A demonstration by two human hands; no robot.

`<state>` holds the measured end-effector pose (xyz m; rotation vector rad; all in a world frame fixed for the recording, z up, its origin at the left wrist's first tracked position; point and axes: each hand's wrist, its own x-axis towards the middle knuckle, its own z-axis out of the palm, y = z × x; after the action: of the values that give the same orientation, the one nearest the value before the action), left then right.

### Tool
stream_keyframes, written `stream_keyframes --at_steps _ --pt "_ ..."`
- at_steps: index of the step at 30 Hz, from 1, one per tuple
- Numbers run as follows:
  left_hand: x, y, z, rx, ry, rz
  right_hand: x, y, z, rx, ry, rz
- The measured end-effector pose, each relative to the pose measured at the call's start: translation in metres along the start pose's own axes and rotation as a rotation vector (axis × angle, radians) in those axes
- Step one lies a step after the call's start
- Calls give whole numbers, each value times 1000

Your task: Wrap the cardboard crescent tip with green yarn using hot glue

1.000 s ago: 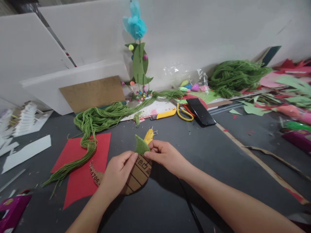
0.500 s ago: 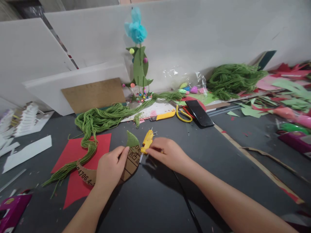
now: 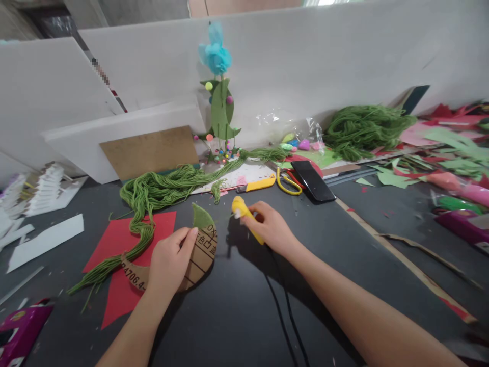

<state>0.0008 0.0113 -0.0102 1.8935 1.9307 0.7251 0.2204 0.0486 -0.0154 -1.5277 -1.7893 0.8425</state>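
Observation:
My left hand (image 3: 170, 262) is closed on a curved cardboard cutout (image 3: 200, 257) with printed characters. A green felt piece (image 3: 201, 216) shows at the cutout's upper tip, near my thumb. My right hand (image 3: 270, 227) grips a yellow hot glue gun (image 3: 247, 219) by its handle, nozzle turned left toward the cutout and apart from it. A black cord (image 3: 284, 300) trails from the gun toward the front edge. Under the cutout's left end lie red paper (image 3: 122, 300) and a bundle of green yarn (image 3: 153, 193).
A blue flower on a green felt stem (image 3: 219, 107) stands at the back. Behind my right hand lie a yellow utility knife (image 3: 260, 184), yellow-handled scissors (image 3: 288, 183) and a black phone (image 3: 314, 182). Paper scraps (image 3: 446, 153) cover the far right. A thin stick (image 3: 424, 252) lies right.
My right hand has lifted the glue gun off the table and turned it, so its nozzle now points left. My left hand keeps hold of the cutout.

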Motion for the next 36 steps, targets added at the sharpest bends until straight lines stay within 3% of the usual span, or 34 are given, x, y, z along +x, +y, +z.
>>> stream_keyframes --at_steps 8,15,22,36 --pt "3 -2 -2 -26 -35 -49 -20 -23 -1 661 -255 95" --pt "7 -5 -1 71 -3 -62 -34 -33 -2 259 -390 -211" --pt "6 -5 -1 20 -13 -48 -36 -35 3 108 -486 -311" --pt "5 -2 -5 -17 5 -71 -37 -37 10 21 -304 -298"
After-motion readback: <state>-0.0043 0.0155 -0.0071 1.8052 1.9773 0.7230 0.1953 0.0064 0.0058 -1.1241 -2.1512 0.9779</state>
